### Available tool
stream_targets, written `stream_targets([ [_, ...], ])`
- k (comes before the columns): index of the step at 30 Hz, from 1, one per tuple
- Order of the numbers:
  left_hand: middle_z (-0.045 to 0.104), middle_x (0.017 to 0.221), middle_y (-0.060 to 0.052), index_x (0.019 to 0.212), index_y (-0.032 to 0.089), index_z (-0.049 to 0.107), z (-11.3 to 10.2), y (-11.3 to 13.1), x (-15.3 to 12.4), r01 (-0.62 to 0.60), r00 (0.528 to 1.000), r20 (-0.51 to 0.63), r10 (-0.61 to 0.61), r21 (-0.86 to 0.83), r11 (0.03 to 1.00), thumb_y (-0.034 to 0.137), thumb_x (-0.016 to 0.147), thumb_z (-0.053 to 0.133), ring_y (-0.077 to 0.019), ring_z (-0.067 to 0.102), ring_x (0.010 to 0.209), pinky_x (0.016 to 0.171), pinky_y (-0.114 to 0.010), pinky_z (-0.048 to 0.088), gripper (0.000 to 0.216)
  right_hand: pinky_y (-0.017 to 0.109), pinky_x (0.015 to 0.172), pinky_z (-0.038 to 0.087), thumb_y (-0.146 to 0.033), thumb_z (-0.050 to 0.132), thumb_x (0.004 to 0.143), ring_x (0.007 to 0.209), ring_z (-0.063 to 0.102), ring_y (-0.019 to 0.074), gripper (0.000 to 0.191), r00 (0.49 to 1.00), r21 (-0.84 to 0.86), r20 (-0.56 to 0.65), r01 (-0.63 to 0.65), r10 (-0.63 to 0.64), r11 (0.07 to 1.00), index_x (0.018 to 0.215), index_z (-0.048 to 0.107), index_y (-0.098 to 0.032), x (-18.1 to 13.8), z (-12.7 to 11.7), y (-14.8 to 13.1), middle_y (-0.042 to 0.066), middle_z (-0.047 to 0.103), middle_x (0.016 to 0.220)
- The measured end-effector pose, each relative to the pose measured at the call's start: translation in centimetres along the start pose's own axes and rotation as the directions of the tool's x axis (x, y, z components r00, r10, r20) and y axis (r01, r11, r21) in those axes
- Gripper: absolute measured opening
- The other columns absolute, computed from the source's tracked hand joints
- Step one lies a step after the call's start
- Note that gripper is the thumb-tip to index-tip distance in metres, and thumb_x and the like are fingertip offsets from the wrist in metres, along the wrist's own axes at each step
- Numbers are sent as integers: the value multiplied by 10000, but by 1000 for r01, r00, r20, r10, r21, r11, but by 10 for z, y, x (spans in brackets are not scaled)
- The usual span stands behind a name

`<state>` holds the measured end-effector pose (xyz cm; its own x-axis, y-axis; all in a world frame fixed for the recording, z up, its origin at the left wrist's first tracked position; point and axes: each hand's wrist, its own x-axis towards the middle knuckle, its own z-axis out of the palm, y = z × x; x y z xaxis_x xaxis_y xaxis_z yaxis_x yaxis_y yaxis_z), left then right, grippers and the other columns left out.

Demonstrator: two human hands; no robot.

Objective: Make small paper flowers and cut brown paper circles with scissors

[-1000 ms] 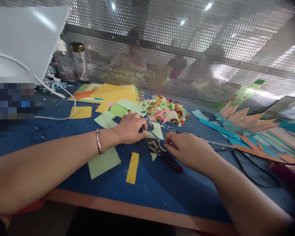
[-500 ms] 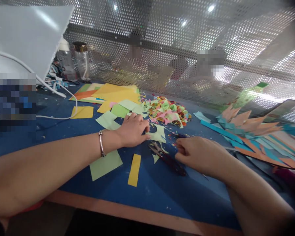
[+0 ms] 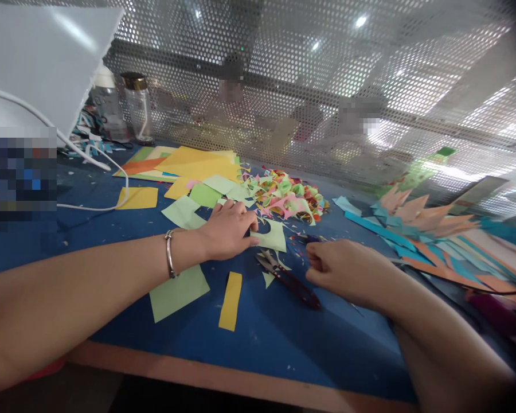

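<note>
My left hand (image 3: 229, 229), with a silver bangle at the wrist, rests on the table with bent fingers. Its thumb and forefinger meet the left edge of a light green paper (image 3: 275, 236) that has a rounded cut-out. My right hand (image 3: 331, 264) is closed in a fist to the right, beside a small dark blue object (image 3: 310, 238); what its fingers hold is hidden. Scissors (image 3: 294, 287) with dark red handles lie between the hands, blades partly apart, near small green offcuts (image 3: 268, 279). A green sheet (image 3: 179, 295) lies under my left wrist, beside a yellow strip (image 3: 230, 301).
A heap of colourful paper scraps (image 3: 290, 195) lies beyond my hands. Yellow sheets (image 3: 198, 163) are stacked at back left, near two bottles (image 3: 136, 109) and a white cable (image 3: 90, 207). Orange and blue paper pieces (image 3: 430, 229) spread at right. A perforated metal screen (image 3: 275, 69) stands behind.
The whole view has shifted slightly, so things appear a little farther left. Both hands keep nearly the same pose and place on the table.
</note>
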<state>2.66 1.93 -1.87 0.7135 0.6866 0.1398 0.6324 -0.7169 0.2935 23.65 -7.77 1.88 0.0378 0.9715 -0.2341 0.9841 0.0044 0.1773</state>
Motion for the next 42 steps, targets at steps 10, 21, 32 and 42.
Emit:
stream_targets([
  [10, 583, 1163, -115, 1106, 218, 674, 1, -4, 4, -50, 999, -17, 49, -30, 998, 382, 860, 626, -347, 460, 1166, 982, -507, 363, 299, 286, 536, 271, -248, 511, 771, 521, 454, 138, 137, 989, 226, -110, 120, -97, 967, 657, 439, -224, 6, 6, -1, -21, 536, 574],
  [21, 593, 655, 6, 795, 191, 639, -9, -13, 11, -80, 968, -233, -97, -647, 759, 237, 779, 646, -134, 551, 606, 603, -282, 438, 49, 281, 534, 283, -238, 535, 783, 515, 474, 137, 148, 987, 197, -114, 137, -117, 971, 643, 491, -220, 2, 2, -3, -19, 568, 575],
  [32, 597, 741, -4, 691, 156, 605, -15, 3, 8, 86, 980, 41, -197, -971, 222, 150, 753, 618, -110, 586, 689, 656, -262, 506, 64, 262, 514, 459, -534, 606, 862, 536, 622, 151, 343, 965, 751, -261, 224, -33, 622, 906, 656, -198, 9, 1, -7, 16, 690, 727],
  [42, 716, 858, -48, 849, 127, 728, -11, 12, 3, 173, 977, 174, -120, -985, -22, 165, 734, 756, -133, 655, 779, 702, -269, 521, 124, 244, 455, 426, -511, 694, 825, 419, 522, 113, 387, 913, 836, -399, 321, 91, 446, 641, 664, -172, 7, 2, -20, 6, 612, 507],
])
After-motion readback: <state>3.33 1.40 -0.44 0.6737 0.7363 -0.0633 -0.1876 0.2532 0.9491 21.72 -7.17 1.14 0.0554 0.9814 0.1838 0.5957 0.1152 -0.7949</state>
